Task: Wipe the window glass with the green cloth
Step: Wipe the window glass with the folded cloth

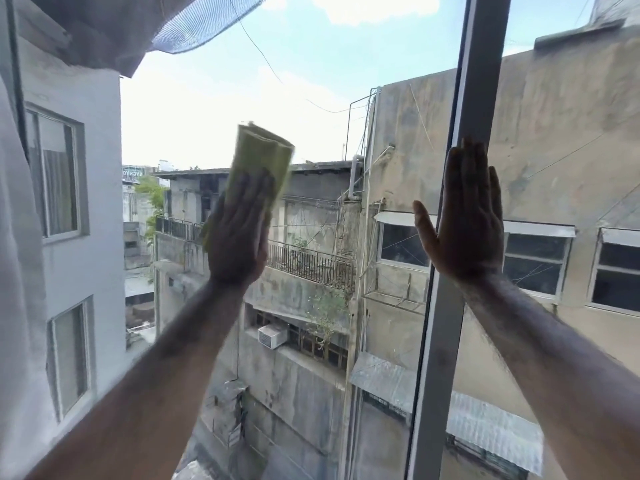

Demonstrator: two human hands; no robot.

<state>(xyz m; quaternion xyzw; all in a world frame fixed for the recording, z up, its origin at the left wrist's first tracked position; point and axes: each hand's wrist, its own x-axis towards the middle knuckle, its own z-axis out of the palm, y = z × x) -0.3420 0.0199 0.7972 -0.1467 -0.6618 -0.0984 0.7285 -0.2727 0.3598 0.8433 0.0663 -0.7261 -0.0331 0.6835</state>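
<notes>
My left hand (239, 230) presses a folded green cloth (263, 157) flat against the window glass (207, 109), near the middle of the pane. The cloth sticks out above my fingertips and looks slightly blurred. My right hand (467, 216) lies flat with fingers together and thumb out, palm against the grey vertical window frame (446, 323) and the glass beside it. It holds nothing.
A white sheer curtain (17, 237) hangs at the left edge, and dark netting (194, 26) sags at the top left. Through the glass I see weathered concrete buildings, balconies, an air conditioner unit and sky.
</notes>
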